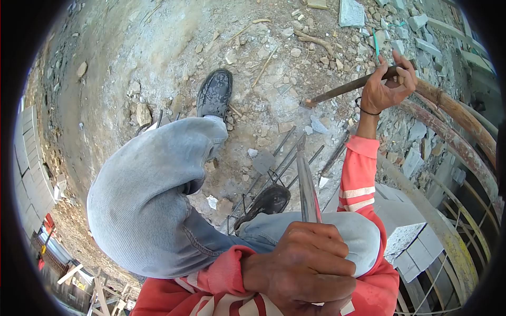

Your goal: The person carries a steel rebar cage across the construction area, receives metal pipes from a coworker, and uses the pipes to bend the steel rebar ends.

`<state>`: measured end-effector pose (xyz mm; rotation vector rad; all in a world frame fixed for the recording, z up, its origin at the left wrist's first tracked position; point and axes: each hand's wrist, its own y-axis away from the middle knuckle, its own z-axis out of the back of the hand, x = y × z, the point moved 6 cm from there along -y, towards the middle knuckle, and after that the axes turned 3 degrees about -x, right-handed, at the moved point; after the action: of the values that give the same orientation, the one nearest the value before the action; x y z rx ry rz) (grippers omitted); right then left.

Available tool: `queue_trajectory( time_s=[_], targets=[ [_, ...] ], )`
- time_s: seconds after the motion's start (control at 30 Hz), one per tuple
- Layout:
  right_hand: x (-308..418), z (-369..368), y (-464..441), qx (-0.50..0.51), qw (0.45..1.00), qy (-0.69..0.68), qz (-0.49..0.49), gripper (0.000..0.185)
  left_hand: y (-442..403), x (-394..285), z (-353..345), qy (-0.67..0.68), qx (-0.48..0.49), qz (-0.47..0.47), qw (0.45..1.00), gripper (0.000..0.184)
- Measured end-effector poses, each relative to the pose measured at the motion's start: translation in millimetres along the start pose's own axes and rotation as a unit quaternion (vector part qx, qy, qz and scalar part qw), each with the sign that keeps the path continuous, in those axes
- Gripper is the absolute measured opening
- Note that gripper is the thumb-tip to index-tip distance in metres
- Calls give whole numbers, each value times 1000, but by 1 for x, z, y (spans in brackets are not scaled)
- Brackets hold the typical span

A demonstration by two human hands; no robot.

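Observation:
My left hand (308,263) comes in from the lower left, its fist wrapped round a grey metal bar (307,181). The bar points away from me and narrows to a tip, with some red along its lower part. Out to the upper right, my right hand (389,87) grips a dark brown bar (350,88) between thumb and curled fingers. That bar slants down to the left and has a lighter, orange-brown end close to the ground. I cannot tell whether it is wood or rusty metal. A black band circles my right wrist.
Rubble and stones cover the ground, with thin steel rods (284,160) lying near my black shoes (215,92). A pale block (351,13) lies at the top. Curved poles (458,126) and grey blocks (419,253) stand at right. More grey blocks (32,168) are stacked at far left.

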<state>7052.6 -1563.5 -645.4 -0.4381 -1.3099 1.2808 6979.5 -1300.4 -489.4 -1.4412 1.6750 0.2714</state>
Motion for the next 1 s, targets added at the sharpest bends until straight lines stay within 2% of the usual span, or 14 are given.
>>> queue_trajectory(
  time_s=[0.03, 0.07, 0.1, 0.2, 0.27, 0.37, 0.43, 0.47, 0.5, 0.63, 0.7, 0.73, 0.87, 1.0],
  targets=[
    [-4, 7, 0, -23, 999, -17, -22, 36, -1, -5, 7, 46, -29, -73, 996, 22],
    [-8, 17, -2, 11, 997, -37, -61, 38, -2, -10, 14, 87, -53, -147, 984, 27],
    [-17, 22, -2, 14, 997, -38, -61, 38, -15, -13, 16, 56, 12, -65, 996, 28],
    [-37, 38, 1, -34, 989, -88, -111, 39, -27, -15, 11, -17, 96, 52, 994, 29],
    [-39, 39, 1, -59, 977, -129, -162, 39, -21, -10, 5, -59, 124, 85, 987, 28],
    [-53, 43, 3, -97, 945, -216, -226, 36, -12, -9, 5, -38, 64, 60, 995, 25],
    [-81, 45, 12, -128, 849, -391, -330, 37, -18, -7, 7, -16, 51, 86, 995, 25],
    [-84, 44, 14, -128, 831, -381, -386, 29, -17, -5, 8, -10, 46, 95, 994, 25],
    [-82, 45, 16, -126, 830, -381, -387, 29, -12, -5, 7, -20, 38, 62, 997, 25],
    [-64, 27, 41, -13, 831, -304, -465, 20, -9, -4, 3, -56, 5, 5, 998, 28],
    [-46, 9, 49, 63, 784, -438, -436, 31, -6, -4, 1, -75, -19, 0, 997, 28],
    [-47, 12, 52, 28, 814, -376, -441, 42, -5, -4, 3, -80, -27, 2, 996, 28],
    [-35, 46, 33, -49, 849, -247, -464, 47, -3, -1, 3, -84, 25, 23, 996, 27],
    [-40, 56, 37, -26, 833, -211, -510, 46, 2, -3, -2, -101, -59, 1, 993, 22]
  ],
)
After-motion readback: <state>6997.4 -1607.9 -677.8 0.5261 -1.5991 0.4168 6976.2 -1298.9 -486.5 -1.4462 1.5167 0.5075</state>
